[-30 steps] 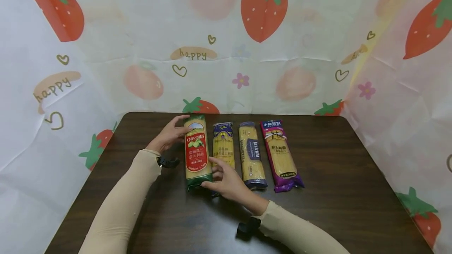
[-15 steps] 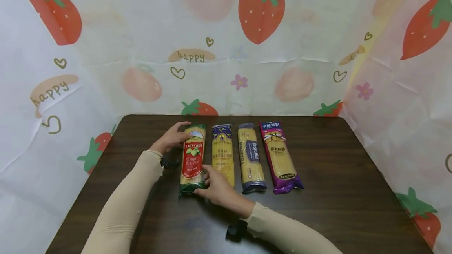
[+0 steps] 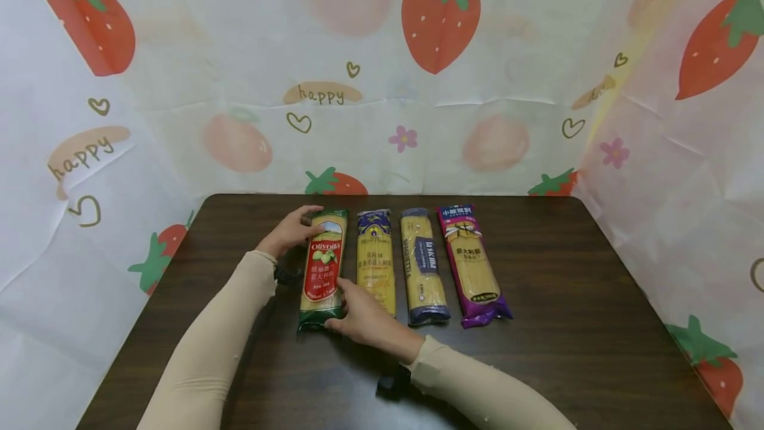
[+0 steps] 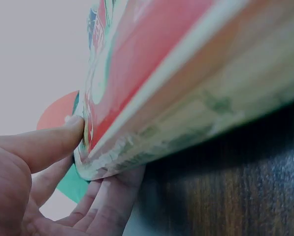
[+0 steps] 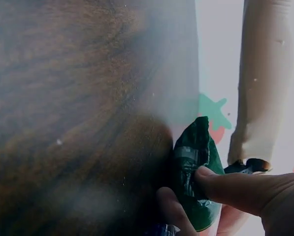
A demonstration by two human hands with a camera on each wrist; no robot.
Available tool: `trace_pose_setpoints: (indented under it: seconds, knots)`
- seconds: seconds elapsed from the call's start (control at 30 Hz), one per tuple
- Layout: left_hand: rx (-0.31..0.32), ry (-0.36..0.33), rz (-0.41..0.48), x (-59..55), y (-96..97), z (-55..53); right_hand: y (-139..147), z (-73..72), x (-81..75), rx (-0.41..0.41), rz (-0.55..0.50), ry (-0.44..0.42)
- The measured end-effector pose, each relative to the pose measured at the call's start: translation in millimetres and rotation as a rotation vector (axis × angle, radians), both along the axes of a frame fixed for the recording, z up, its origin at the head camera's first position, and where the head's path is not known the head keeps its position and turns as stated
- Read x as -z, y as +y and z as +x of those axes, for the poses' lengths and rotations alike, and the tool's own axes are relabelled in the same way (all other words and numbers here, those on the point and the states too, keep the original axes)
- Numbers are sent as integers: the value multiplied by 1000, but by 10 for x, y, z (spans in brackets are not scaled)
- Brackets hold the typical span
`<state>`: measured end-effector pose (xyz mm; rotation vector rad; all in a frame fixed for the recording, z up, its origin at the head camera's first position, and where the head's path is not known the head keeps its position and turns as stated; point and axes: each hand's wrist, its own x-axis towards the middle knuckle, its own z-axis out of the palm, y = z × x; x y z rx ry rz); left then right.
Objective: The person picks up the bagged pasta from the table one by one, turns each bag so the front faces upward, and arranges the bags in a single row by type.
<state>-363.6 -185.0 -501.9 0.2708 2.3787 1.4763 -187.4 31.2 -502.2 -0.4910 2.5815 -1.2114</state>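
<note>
A red and green packet of spaghetti (image 3: 324, 271) lies leftmost in a row of pasta packets, tilted slightly. My left hand (image 3: 288, 232) grips its upper left side; the left wrist view has the thumb on the front and fingers beneath the edge (image 4: 151, 142). At the lower right corner, my right hand (image 3: 371, 318) holds the packet, its thumb pressing the crinkled green end (image 5: 188, 167) in the right wrist view. Just right of it lies a yellow spaghetti packet (image 3: 375, 257) with a blue top, its lower end partly hidden by my right hand.
Further right are a spaghetti packet with a blue label (image 3: 425, 264) and a purple-pink pasta packet (image 3: 473, 264). All rest on a dark wooden table (image 3: 573, 324). A strawberry-print sheet (image 3: 370, 144) encloses the back and sides.
Both hands have moved the red and green spaghetti packet left and slightly nearer to me, off the yellow packet it partly covered. In the last half second it shifted only a little.
</note>
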Motion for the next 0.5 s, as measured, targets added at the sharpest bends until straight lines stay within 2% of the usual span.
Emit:
trace_pose_setpoints:
  seconds: [0.27, 0.5]
  knots:
    - [-16, 70, -98, 17, 16, 24, 2, -21, 17, -53, 84, 50]
    - [-15, 62, -106, 31, 8, 28, 13, 6, -15, -61, 144, 66]
